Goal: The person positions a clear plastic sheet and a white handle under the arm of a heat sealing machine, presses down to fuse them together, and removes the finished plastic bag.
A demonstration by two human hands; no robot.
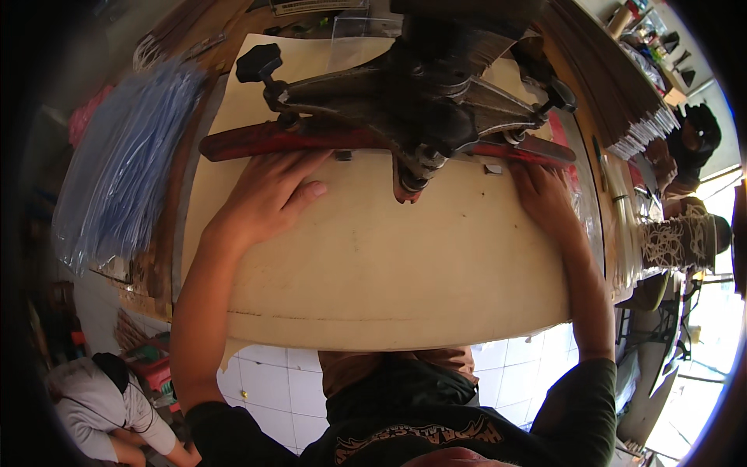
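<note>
- Left hand [263,194], right hand [547,198]: tips hidden under red bar [327,135]; we can't tell if fingers [292,163] grip anything;
- red bar spans above cream table [389,272];
- we flag pinched fingers, should the bar drop with tips beneath

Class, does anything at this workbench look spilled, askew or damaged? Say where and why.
No spill shows. The pale work surface looks worn: small dark specks, a dark line just inside its near edge, and a ragged-looking near-left corner. The red bar across it looks scuffed, dark patches breaking up its colour.
</note>
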